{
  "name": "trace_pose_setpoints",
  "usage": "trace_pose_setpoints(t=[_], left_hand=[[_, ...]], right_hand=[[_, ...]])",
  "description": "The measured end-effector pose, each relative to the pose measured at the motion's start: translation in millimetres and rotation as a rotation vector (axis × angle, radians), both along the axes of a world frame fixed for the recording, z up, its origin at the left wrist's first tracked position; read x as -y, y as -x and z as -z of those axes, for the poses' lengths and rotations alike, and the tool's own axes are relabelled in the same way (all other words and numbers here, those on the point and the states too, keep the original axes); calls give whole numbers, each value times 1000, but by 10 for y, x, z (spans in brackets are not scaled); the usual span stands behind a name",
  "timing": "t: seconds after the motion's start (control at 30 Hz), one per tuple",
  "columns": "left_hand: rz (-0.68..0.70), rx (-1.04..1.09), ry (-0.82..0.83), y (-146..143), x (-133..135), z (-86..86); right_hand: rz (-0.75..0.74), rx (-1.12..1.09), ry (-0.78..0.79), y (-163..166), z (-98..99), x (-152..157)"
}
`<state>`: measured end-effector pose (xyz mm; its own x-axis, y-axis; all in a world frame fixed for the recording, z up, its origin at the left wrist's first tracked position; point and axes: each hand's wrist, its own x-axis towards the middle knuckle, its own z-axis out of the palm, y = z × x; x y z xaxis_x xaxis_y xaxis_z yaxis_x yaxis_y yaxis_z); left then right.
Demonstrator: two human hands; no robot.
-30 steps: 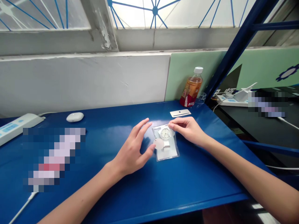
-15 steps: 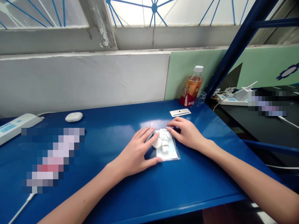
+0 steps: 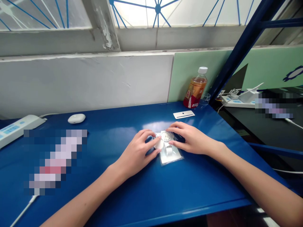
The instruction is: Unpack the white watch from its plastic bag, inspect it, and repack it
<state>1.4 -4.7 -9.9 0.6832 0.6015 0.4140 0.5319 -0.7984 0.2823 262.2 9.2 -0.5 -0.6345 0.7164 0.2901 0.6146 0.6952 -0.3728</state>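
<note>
On the blue desk lies a clear plastic packet (image 3: 172, 157) with a white card-like sheet in it. A round white ring piece (image 3: 165, 136) and a small white block-like part (image 3: 169, 151) show at the packet; whether they are inside it or on top, I cannot tell. My left hand (image 3: 139, 151) has thumb and index finger at opposite edges of a white disc (image 3: 159, 144), its other fingers curled at the packet's left top. From the right, my right hand (image 3: 189, 137) has index finger and thumb closed around the packet's upper right side, beside the ring piece.
Behind my hands lie a white slotted card (image 3: 184, 114) and a drink bottle (image 3: 196, 88). Leftward are a white earbud case (image 3: 76, 118), a power strip (image 3: 19, 129) and a blurred-out object with a cable (image 3: 26, 209). A blue metal post (image 3: 236, 50) rises at right.
My left thumb has drawn in toward the white disc. My right thumb has moved down the packet's right side, and the packet has turned slightly.
</note>
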Motion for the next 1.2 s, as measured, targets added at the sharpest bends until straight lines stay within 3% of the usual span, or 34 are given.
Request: trace_pose_setpoints(t=[0.23,0.5,0.9,1.03,1.2], left_hand=[[-15,-1,-49,-26,-8,48],[-17,-76,-147,29,-26,-29],[-210,-93,-105,81,-64,-39],[-270,-60,-92,93,-64,-59],[-123,-72,8,80,-34,-58]], right_hand=[[18,14,10,7,9,12],[51,45,26,49,-35,73],[80,90,-43,54,-34,85],[25,116,-65,-8,-43,69],[0,147,-10,-2,3,69]])
